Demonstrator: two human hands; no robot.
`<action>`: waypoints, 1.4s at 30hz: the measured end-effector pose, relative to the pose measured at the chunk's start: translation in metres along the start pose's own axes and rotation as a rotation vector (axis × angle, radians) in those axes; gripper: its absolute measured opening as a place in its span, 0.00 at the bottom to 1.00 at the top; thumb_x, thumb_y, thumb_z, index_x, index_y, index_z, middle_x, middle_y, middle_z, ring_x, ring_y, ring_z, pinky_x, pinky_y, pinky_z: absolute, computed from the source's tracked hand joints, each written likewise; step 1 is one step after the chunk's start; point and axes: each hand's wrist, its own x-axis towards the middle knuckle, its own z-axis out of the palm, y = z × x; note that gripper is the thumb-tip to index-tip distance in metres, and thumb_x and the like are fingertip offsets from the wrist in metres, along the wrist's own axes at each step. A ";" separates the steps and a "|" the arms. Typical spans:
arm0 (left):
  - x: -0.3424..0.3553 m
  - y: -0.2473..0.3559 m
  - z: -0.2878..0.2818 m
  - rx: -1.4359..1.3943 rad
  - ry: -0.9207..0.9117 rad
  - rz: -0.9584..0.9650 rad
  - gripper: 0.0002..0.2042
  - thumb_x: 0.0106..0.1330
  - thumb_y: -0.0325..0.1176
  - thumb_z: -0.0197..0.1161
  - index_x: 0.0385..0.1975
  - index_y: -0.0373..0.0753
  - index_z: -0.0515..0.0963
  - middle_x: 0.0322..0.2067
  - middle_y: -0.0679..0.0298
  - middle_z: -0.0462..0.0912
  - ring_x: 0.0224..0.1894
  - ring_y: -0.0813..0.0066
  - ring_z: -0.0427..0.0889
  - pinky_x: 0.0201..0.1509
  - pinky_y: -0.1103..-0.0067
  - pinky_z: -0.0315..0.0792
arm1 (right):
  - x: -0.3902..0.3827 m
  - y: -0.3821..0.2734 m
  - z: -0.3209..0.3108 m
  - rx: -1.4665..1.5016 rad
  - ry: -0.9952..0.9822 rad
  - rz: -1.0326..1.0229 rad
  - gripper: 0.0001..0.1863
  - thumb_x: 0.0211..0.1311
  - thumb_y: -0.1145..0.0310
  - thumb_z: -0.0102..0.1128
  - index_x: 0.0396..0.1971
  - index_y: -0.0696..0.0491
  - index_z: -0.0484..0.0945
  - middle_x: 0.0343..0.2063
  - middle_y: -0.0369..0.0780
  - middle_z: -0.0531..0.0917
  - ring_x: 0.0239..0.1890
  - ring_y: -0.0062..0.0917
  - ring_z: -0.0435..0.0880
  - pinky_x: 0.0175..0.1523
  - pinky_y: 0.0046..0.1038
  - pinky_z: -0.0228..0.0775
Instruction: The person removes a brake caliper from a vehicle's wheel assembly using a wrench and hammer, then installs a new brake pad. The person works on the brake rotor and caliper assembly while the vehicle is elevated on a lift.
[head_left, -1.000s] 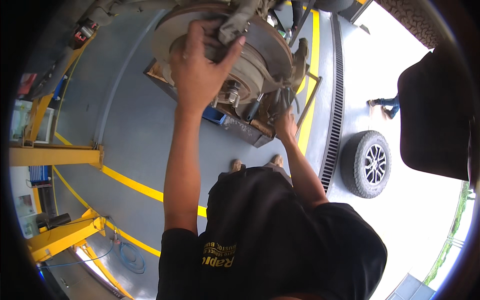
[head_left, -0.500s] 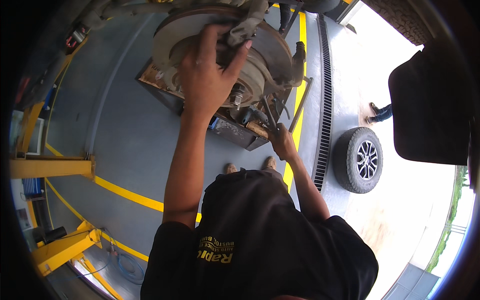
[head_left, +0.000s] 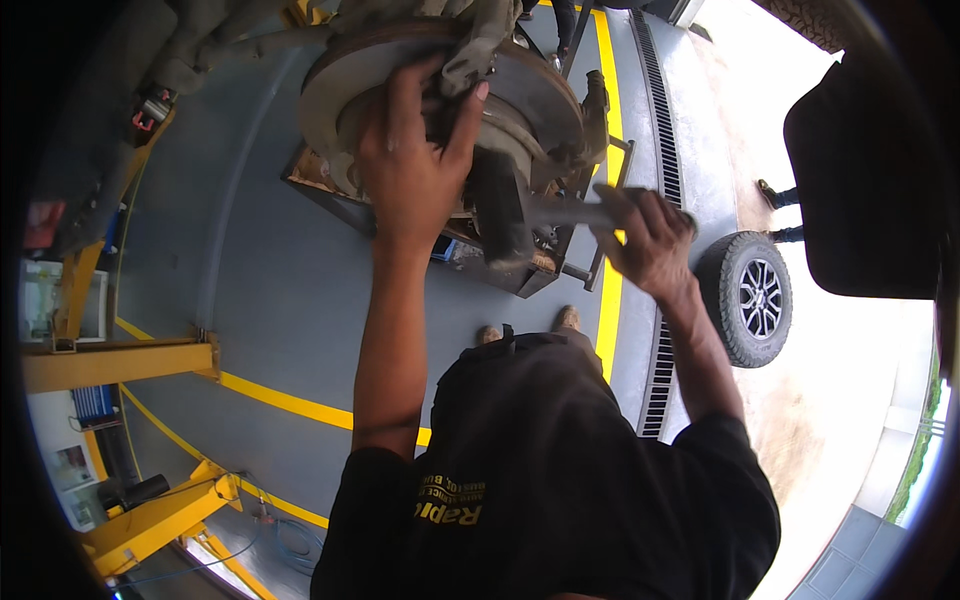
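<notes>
My left hand (head_left: 415,160) reaches up to the brake disc (head_left: 540,90), its index finger and thumb spread apart and stretched toward the metal joint (head_left: 470,70) above. What lies behind the fingers is dark and partly hidden. In my right hand (head_left: 650,240) is a hammer (head_left: 500,210), gripped by its grey handle. The dark, blocky hammer head is a little blurred and hangs in front of the hub's lower part, close to my left wrist. From this view I cannot tell whether the head touches the hub.
Below the disc stands a metal tool tray (head_left: 490,272) with tools in it. A wheel (head_left: 750,298) lies to the right, past a floor drain grate (head_left: 662,370). Yellow lift arms (head_left: 120,365) reach in at left. A person's legs (head_left: 785,215) show at right.
My right hand has risen from the tool tray and moved right, bringing the hammer up in front of the hub. My left hand stays at the disc. The whole view has shifted slightly.
</notes>
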 end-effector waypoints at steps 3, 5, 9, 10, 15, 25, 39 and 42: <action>-0.001 0.002 -0.005 -0.008 -0.029 -0.062 0.18 0.64 0.39 0.76 0.48 0.38 0.81 0.34 0.58 0.86 0.33 0.66 0.86 0.37 0.70 0.79 | 0.022 0.017 -0.006 -0.080 0.061 -0.106 0.24 0.51 0.60 0.77 0.50 0.47 0.84 0.36 0.34 0.83 0.29 0.24 0.82 0.29 0.27 0.72; 0.000 0.002 -0.006 0.032 -0.042 -0.043 0.19 0.64 0.40 0.76 0.49 0.39 0.81 0.35 0.58 0.87 0.33 0.67 0.86 0.36 0.70 0.79 | 0.026 0.027 -0.006 -0.103 0.092 -0.172 0.25 0.50 0.60 0.78 0.50 0.47 0.84 0.37 0.34 0.83 0.29 0.24 0.82 0.29 0.27 0.72; 0.003 0.004 -0.011 0.058 -0.064 0.008 0.16 0.69 0.36 0.72 0.50 0.34 0.81 0.33 0.57 0.88 0.34 0.68 0.87 0.39 0.74 0.78 | 0.038 0.035 -0.005 -0.089 0.195 -0.197 0.25 0.49 0.59 0.78 0.50 0.47 0.85 0.36 0.33 0.84 0.27 0.24 0.82 0.28 0.27 0.71; 0.003 -0.003 -0.012 0.050 -0.063 0.035 0.15 0.70 0.36 0.71 0.50 0.35 0.81 0.34 0.57 0.88 0.34 0.65 0.87 0.40 0.71 0.78 | 0.040 0.037 -0.002 -0.086 0.221 -0.191 0.25 0.49 0.59 0.77 0.49 0.47 0.85 0.35 0.33 0.84 0.26 0.24 0.82 0.27 0.27 0.71; 0.003 -0.007 -0.013 0.073 -0.056 0.052 0.12 0.73 0.33 0.66 0.50 0.34 0.80 0.35 0.55 0.87 0.35 0.61 0.86 0.41 0.70 0.78 | 0.052 0.048 0.006 -0.229 0.257 -0.248 0.27 0.55 0.48 0.73 0.52 0.44 0.85 0.35 0.34 0.80 0.27 0.22 0.80 0.26 0.23 0.73; 0.000 -0.009 -0.007 -0.014 -0.006 0.047 0.11 0.71 0.30 0.68 0.49 0.34 0.80 0.33 0.57 0.87 0.34 0.64 0.85 0.39 0.72 0.76 | 0.056 0.055 0.022 -0.087 0.282 -0.206 0.28 0.58 0.44 0.71 0.54 0.43 0.85 0.32 0.34 0.79 0.25 0.22 0.80 0.25 0.25 0.74; -0.002 -0.006 -0.010 0.023 -0.007 0.023 0.11 0.70 0.29 0.68 0.48 0.32 0.81 0.34 0.57 0.86 0.31 0.71 0.85 0.37 0.76 0.77 | 0.035 0.038 0.026 0.063 0.282 -0.151 0.26 0.61 0.48 0.70 0.54 0.47 0.86 0.29 0.33 0.78 0.23 0.22 0.77 0.25 0.27 0.65; 0.000 -0.006 -0.004 -0.011 0.009 0.037 0.14 0.69 0.31 0.71 0.48 0.31 0.80 0.33 0.58 0.86 0.30 0.73 0.85 0.37 0.78 0.77 | -0.001 0.027 0.038 0.149 0.329 -0.082 0.27 0.65 0.44 0.65 0.52 0.51 0.86 0.27 0.34 0.80 0.24 0.24 0.78 0.27 0.28 0.61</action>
